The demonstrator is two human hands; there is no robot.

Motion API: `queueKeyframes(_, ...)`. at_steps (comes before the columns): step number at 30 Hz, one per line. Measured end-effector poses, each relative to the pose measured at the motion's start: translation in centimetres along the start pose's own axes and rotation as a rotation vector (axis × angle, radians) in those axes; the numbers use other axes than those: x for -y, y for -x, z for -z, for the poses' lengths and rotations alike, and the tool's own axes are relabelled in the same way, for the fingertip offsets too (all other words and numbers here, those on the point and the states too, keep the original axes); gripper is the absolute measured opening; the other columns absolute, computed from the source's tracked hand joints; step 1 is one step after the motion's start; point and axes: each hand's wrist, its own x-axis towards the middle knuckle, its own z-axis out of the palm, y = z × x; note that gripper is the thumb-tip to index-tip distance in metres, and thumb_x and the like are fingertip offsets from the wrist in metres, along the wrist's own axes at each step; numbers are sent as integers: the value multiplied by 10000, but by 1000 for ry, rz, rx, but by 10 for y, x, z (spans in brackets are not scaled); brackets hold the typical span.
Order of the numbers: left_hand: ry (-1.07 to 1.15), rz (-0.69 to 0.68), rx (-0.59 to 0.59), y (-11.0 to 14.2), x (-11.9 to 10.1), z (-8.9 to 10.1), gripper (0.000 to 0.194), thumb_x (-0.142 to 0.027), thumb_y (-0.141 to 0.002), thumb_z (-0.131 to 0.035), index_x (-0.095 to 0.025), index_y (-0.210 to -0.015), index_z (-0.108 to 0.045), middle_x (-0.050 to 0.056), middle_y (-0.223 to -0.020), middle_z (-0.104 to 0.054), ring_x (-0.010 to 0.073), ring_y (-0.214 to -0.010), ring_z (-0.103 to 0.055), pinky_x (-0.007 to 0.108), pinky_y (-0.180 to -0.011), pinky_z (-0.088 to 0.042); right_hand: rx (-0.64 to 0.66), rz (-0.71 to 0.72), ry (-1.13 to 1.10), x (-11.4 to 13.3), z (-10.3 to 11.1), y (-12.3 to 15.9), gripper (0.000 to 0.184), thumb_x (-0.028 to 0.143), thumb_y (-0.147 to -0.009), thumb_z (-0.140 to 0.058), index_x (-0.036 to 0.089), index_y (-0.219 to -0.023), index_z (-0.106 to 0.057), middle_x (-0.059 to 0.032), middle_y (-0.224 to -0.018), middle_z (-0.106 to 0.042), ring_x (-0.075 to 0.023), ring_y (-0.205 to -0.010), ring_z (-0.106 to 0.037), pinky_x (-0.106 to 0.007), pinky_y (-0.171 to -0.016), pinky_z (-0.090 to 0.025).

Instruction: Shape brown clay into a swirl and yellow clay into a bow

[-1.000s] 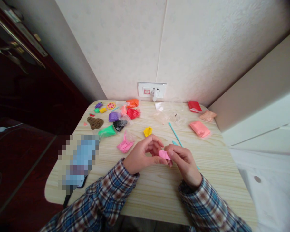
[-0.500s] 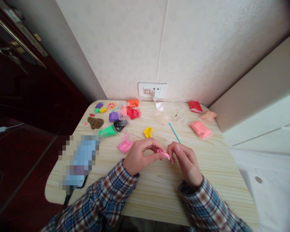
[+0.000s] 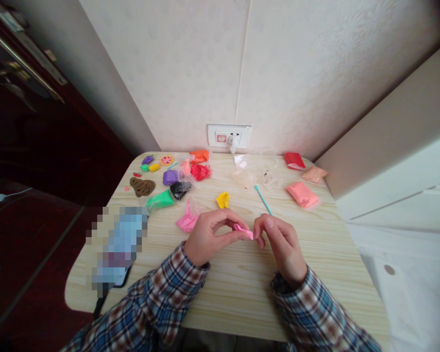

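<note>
A thin, curved piece of pink modelling clay (image 3: 245, 231) is pinched between the thumb and fingers of my left hand (image 3: 212, 235). Close to the clay's right end is my right hand (image 3: 278, 242), its fingers curled and the thumb pressed against them. Whatever those right fingers hold, if anything, is hidden. Just left of my left hand lies an opened bag of pink clay (image 3: 187, 220). Beyond the hands are a yellow clay lump (image 3: 223, 200) and a turquoise modelling stick (image 3: 263, 199).
Bags of green (image 3: 160, 200), black (image 3: 179, 189), purple (image 3: 170, 177) and red clay (image 3: 200, 171) lie back left, near a coiled brown clay piece (image 3: 142, 187) and small clay fruits. Salmon (image 3: 302, 194) and red packets (image 3: 294, 160) sit right. A blurred phone (image 3: 122, 244) lies left.
The pink clay has shifted slightly left and tilted between the left fingers. Both hands keep nearly the same pose. The whole view has moved a little.
</note>
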Motion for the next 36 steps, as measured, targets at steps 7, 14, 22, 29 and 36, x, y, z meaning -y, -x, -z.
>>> queueKeyframes(7,60,60,17,-2,4,-1,177,-277,-707,-743,-143,-796,-668,39,-792,-700,144,-767,-641,255,-756,-522,-57,167,242,7,3,0,195,361,-918,-467,203,-885,-577,-11,-759,-569,-146,-701,-526,-280,-638,-432)
queueKeyframes(14,-107,55,-13,-2,8,1,170,-294,-733,-719,-138,-746,-652,27,-738,-679,139,-720,-624,239,-698,-495,-14,438,641,11,4,1,179,186,-836,-604,207,-1011,-571,-79,-1026,-595,-208,-965,-567,-363,-820,-477)
queueKeyframes(22,-399,-62,61,2,4,-3,85,-209,-760,-689,-139,-794,-655,16,-751,-660,119,-698,-602,215,-662,-477,24,439,800,4,19,9,90,160,-857,-566,216,-905,-618,-72,-975,-628,-202,-896,-598,-355,-746,-495)
queueKeyframes(29,-285,104,70,5,5,-5,72,-222,-772,-672,-157,-740,-664,7,-711,-697,122,-668,-635,216,-656,-498,59,478,784,5,16,8,139,172,-874,-550,205,-997,-605,-72,-925,-656,-190,-860,-609,-337,-714,-505)
queueKeyframes(36,194,413,37,4,14,-7,269,-221,-776,-656,-150,-1029,-595,34,-828,-746,159,-782,-703,248,-730,-539,10,535,869,7,7,6,176,217,-881,-567,209,-1045,-630,-81,-978,-689,-206,-900,-629,-353,-745,-514)
